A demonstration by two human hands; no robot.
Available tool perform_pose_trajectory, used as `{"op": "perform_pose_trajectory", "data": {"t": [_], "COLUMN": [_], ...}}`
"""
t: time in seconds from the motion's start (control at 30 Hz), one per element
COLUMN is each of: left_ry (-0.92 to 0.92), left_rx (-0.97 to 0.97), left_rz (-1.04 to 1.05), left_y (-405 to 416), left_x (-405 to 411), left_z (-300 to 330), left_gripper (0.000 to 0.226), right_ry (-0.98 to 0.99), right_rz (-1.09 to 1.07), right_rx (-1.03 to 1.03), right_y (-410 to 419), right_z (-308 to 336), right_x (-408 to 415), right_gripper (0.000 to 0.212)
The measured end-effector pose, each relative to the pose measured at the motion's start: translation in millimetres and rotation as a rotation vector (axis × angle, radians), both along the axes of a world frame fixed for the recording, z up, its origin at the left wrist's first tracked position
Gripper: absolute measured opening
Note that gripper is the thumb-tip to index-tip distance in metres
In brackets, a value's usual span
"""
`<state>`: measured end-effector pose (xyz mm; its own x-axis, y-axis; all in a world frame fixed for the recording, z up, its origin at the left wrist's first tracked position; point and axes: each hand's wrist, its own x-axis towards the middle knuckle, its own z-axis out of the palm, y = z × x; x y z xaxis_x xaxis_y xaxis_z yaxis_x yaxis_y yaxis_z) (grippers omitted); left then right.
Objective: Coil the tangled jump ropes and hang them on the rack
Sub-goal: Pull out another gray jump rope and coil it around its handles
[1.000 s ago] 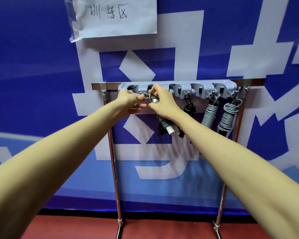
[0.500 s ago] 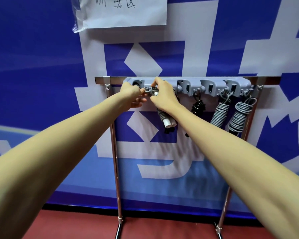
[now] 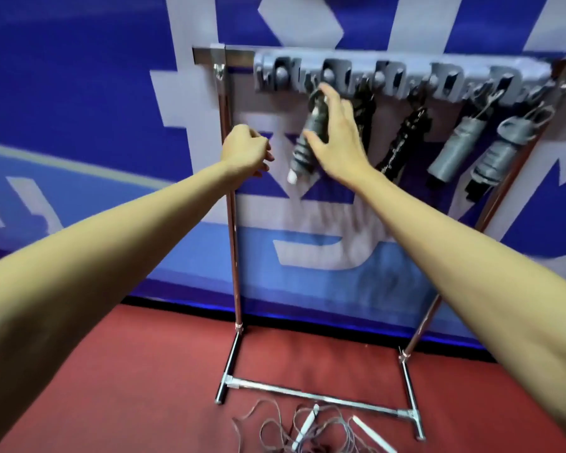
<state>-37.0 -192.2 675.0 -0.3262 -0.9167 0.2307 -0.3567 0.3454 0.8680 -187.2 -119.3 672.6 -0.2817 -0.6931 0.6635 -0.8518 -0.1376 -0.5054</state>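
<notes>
While my right hand (image 3: 339, 143) reached up to the grey hook bar (image 3: 402, 78) of the rack (image 3: 231, 204), its fingers were spread and nearly straight, the fingertips lying against the grey coiled rope (image 3: 309, 138) that hung from a hook just above them. I could not tell for sure whether the thumb pressed the coil or only lay beside it; nothing was curled round it. That coil hung tilted, its white handle end (image 3: 292, 176) pointing down toward my left hand (image 3: 245, 150).

My left hand hovered apart from the coil, near the rack's left upright, with the fingers loosely curled in and holding nothing.

Just beyond my right hand, partly hidden by it, a black coil (image 3: 366, 112) hung from the bar. Further to the right hung another black coiled rope (image 3: 406, 138), then two more grey coils (image 3: 455, 148) (image 3: 500, 152), all slanting the same way.

Well below both hands, on the red floor (image 3: 144, 387) just in front of the rack's base rail (image 3: 317, 398), lay a tangled rope (image 3: 307, 426), loose grey cord with white handles, uncoiled. A blue and white banner (image 3: 79, 109) covered the wall behind the rack. Motion blur softened the hooks, so I could not make out how each loop sat on them.
</notes>
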Motion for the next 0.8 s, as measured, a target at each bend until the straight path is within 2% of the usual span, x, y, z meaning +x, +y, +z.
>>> {"op": "perform_pose_trajectory", "data": {"t": [0.13,0.23,0.3,0.37,0.47,0.57,0.63,0.8], "left_ry": [-0.167,-0.294,-0.410,-0.507,-0.626,-0.761,-0.820,-0.926], "left_rx": [0.111,0.229,0.292,0.366,0.499,0.601,0.650,0.716], "left_rz": [-0.004,-0.034,-0.078,-0.126,-0.171,-0.241,-0.266,-0.328], "left_y": [6,17,31,46,68,93,117,159], "left_x": [14,18,20,18,18,18,18,19], "left_z": [-95,-177,-234,-299,-391,-474,-513,-614], "left_gripper": [0.022,0.020,0.020,0.027,0.030,0.033,0.022,0.024], "right_ry": [0.009,-0.034,-0.057,-0.079,-0.161,-0.295,-0.337,-0.353], "right_rz": [-0.081,-0.088,-0.104,-0.124,-0.132,-0.107,-0.081,0.011], "right_rx": [-0.027,0.088,0.251,0.508,0.932,1.273,1.404,1.533], "right_y": [17,43,67,94,139,180,201,233], "right_z": [-73,-153,-219,-296,-395,-478,-527,-627], "right_x": [5,0,-6,-14,-20,-19,-17,-9], "right_gripper": [0.060,0.050,0.047,0.047,0.057,0.067,0.068,0.063]}}
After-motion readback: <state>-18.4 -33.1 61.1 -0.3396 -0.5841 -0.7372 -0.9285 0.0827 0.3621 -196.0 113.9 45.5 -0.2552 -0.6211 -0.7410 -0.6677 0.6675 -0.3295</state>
